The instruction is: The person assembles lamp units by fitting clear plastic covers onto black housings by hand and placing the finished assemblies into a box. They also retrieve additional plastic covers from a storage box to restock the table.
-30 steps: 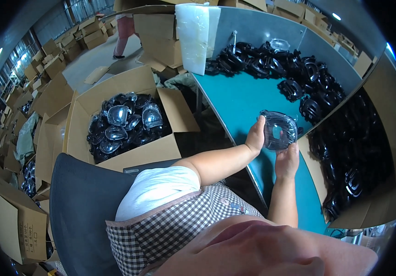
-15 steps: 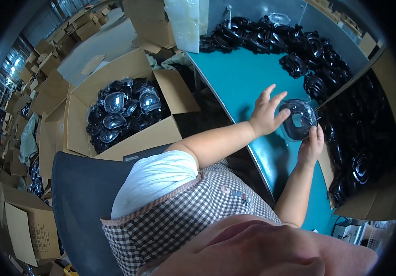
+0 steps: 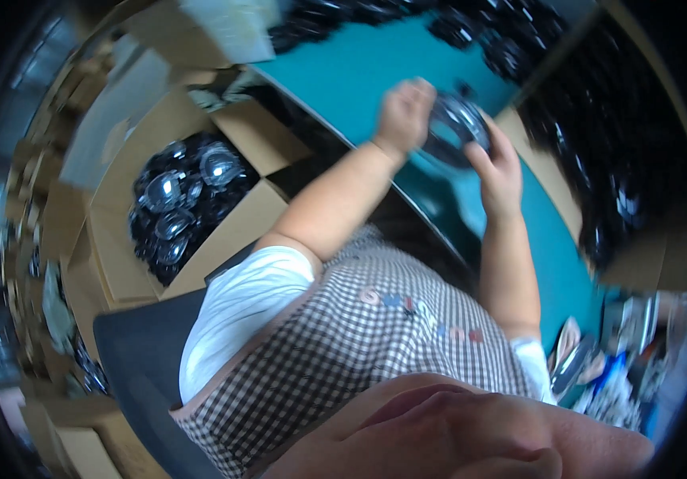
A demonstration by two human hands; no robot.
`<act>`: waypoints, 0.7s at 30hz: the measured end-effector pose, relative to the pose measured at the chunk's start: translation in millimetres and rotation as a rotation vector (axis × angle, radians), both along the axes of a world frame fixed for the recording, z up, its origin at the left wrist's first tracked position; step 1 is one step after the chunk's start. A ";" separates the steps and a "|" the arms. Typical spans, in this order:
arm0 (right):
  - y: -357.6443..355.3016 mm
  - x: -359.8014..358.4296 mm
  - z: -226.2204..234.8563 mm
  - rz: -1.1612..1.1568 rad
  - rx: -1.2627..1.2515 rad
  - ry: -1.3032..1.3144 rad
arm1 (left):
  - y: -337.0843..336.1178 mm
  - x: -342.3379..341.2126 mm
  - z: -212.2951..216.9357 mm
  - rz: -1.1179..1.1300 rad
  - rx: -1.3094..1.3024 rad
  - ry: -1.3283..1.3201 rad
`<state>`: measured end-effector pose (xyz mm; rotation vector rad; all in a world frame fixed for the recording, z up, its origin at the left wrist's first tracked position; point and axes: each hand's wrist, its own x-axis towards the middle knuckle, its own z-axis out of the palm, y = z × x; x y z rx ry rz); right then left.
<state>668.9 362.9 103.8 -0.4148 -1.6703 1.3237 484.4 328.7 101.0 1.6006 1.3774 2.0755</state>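
Note:
Above the teal table (image 3: 367,68) I hold a dark plastic housing with a clear, shiny cover (image 3: 457,132), tilted and smeared by motion. My right hand (image 3: 499,172) grips its right side, the thumb across the near edge and the fingers behind. At the opposite edge is my left hand (image 3: 405,118), its fingers curled closed against the piece; blur hides exactly what the fingertips pinch.
An open carton (image 3: 124,267) of similar black and clear parts (image 3: 174,223) stands to my left. More black parts (image 3: 503,56) lie along the table's far side. Another carton (image 3: 653,259) with dark parts stands at the right. A dark chair (image 3: 148,359) is beside me.
My left hand's fingers were spread and are now curled at the housing's edge. The view has shifted, and both hands with the housing appear farther up and left. The right hand keeps its hold.

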 end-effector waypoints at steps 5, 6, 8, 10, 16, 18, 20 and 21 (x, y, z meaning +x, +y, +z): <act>3.5 2.2 1.7 0.211 -0.146 0.065 | -3.8 -13.3 5.3 -0.398 -0.002 -0.760; -2.0 0.6 0.5 0.245 -0.173 0.138 | -3.6 -27.4 -3.7 -0.654 0.034 -0.854; -7.4 -11.5 -0.4 0.356 -0.277 0.339 | -4.4 -10.9 2.3 -0.490 0.064 -0.939; -7.1 -12.8 -7.3 0.367 -0.359 0.406 | -1.8 -4.1 -4.2 -0.480 0.044 -0.969; -10.9 -9.8 -6.4 0.462 -0.388 0.463 | -11.1 -10.8 -8.9 -0.657 0.062 -0.995; -15.4 -14.4 -4.3 0.431 -0.304 0.425 | -15.4 -15.0 -11.0 -0.586 0.072 -0.958; -5.3 -11.5 -21.1 0.418 -0.354 0.428 | -12.8 -8.5 -8.6 -0.536 0.075 -0.929; 0.5 -7.5 -31.1 0.403 -0.401 0.431 | -10.3 0.8 -8.5 -0.477 0.064 -0.967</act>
